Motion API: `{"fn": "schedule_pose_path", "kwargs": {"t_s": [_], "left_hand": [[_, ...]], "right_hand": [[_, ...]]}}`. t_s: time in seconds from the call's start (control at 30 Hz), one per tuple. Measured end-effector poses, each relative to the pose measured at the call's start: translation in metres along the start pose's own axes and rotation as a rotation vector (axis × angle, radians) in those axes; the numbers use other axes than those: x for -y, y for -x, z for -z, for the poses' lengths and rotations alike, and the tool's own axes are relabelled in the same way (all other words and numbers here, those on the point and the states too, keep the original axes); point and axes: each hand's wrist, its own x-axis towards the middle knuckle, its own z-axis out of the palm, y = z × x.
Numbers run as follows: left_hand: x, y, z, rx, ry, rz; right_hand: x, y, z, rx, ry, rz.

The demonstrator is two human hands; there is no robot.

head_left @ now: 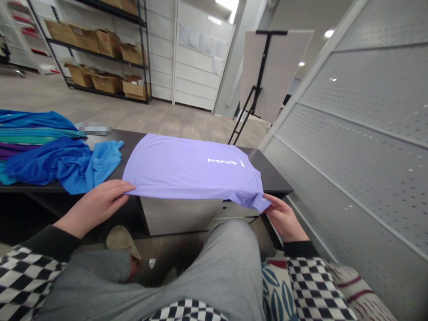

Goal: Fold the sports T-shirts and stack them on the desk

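Observation:
A lavender T-shirt [187, 165] with small white lettering lies spread across the dark table, its near edge stretched between my hands just past the table's front. My left hand [103, 203] pinches the corner at the left end. At the other end my right hand [282, 216] grips a bunched bit of the shirt, which looks like a sleeve. To the left, a crumpled blue garment [67, 162] rests beside a folded stack of blue, teal and purple clothes [30, 129].
The dark table [272, 176] has a white cabinet [180, 216] below it. A grey perforated panel [361, 133] rises close on the right. Beyond stand an easel board [277, 71] and a shelf rack [96, 53] with cardboard boxes. A patterned cushion [277, 290] is beside my leg.

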Motion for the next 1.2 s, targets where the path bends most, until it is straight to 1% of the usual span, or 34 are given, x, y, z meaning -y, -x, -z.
{"fn": "schedule_pose_path", "kwargs": {"t_s": [0.07,0.13,0.23,0.33,0.4,0.47,0.5,0.57,0.63,0.7,0.73,0.77,0.83,0.87,0.93,0.97,1.03,1.1,1.17,1.2], "left_hand": [[0.007,-0.002,0.001,-0.002,0.036,0.047],[0.013,-0.005,0.003,0.000,0.070,0.113],[0.020,-0.014,0.008,0.065,0.115,0.208],[0.022,-0.025,0.017,0.151,0.167,0.269],[0.021,-0.035,0.025,0.210,0.204,0.310],[0.020,-0.048,0.034,0.286,0.247,0.381],[0.021,-0.055,0.038,0.319,0.271,0.426],[0.026,-0.074,0.045,0.348,0.308,0.513],[0.035,-0.095,0.047,0.330,0.329,0.565],[0.048,-0.117,0.042,0.296,0.356,0.597],[0.054,-0.127,0.038,0.289,0.366,0.615],[0.059,-0.135,0.032,0.286,0.358,0.635],[0.069,-0.148,0.019,0.267,0.261,0.672],[0.072,-0.151,0.013,0.247,0.184,0.681],[0.076,-0.154,0.003,0.181,0.031,0.689],[0.077,-0.153,0.000,0.147,-0.031,0.693],[0.077,-0.149,-0.004,0.117,-0.136,0.687],[0.074,-0.143,-0.004,0.112,-0.239,0.647],[0.067,-0.135,-0.004,0.082,-0.320,0.553],[0.062,-0.131,-0.005,0.052,-0.335,0.487]], "right_hand": [[0.012,-0.010,0.008,0.024,0.167,0.047],[0.025,-0.022,0.014,0.020,0.368,0.090],[0.045,-0.037,0.016,-0.007,0.571,0.125],[0.064,-0.046,0.015,0.028,0.602,0.105],[0.073,-0.054,0.015,0.048,0.591,0.126],[0.078,-0.072,0.017,0.047,0.562,0.170],[0.078,-0.086,0.017,0.055,0.534,0.178],[0.077,-0.123,0.015,0.069,0.444,0.154],[0.072,-0.173,0.006,0.045,0.338,0.098],[0.065,-0.227,-0.010,0.019,0.262,0.042],[0.061,-0.254,-0.019,0.041,0.261,0.021],[0.057,-0.278,-0.028,0.065,0.308,0.004],[0.044,-0.317,-0.044,0.083,0.553,-0.027],[0.037,-0.331,-0.050,0.079,0.684,-0.041],[0.020,-0.347,-0.057,0.060,0.879,-0.058],[0.011,-0.350,-0.059,0.049,0.924,-0.058],[-0.004,-0.350,-0.059,0.028,0.978,-0.056],[-0.012,-0.345,-0.059,0.016,1.037,-0.039],[-0.011,-0.339,-0.058,0.056,1.062,0.063],[-0.007,-0.336,-0.058,0.108,1.054,0.144]]}}
